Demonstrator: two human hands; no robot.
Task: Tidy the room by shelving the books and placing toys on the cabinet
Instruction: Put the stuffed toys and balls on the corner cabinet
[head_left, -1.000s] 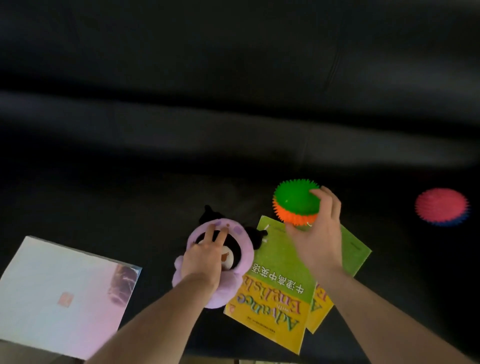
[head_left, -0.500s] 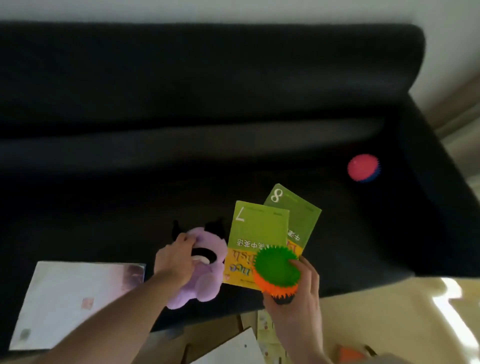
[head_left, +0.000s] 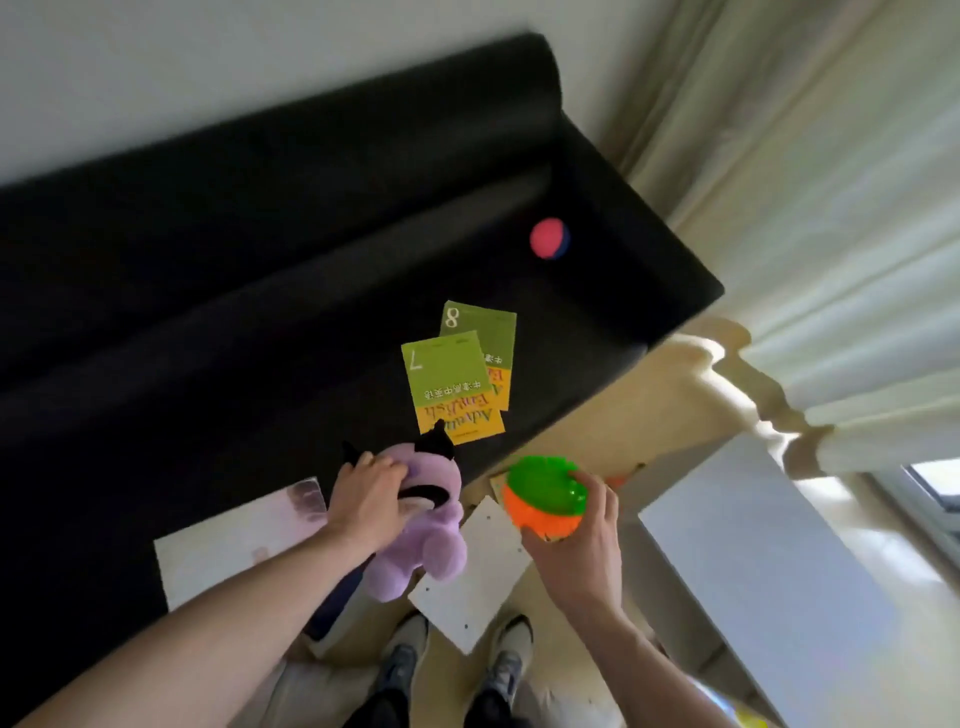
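My left hand grips a purple plush toy with black ears, lifted off the black sofa. In my right hand sits a spiky green and orange ball, held over the floor in front of the sofa. Two green and yellow books lie overlapping on the sofa seat, marked 7 and 8. A pink and blue ball rests farther back on the seat near the right armrest. A large pale book lies at the seat's front edge, under my left forearm.
A white flat surface stands to the right. A white sheet lies on the light floor by my shoes. Pale curtains hang at the right, with a window corner beyond them.
Both hands have drawn back from the sofa with the toys. The plush toy and the spiky ball have left the seat. The view has swung back and to the right, showing floor and curtains.
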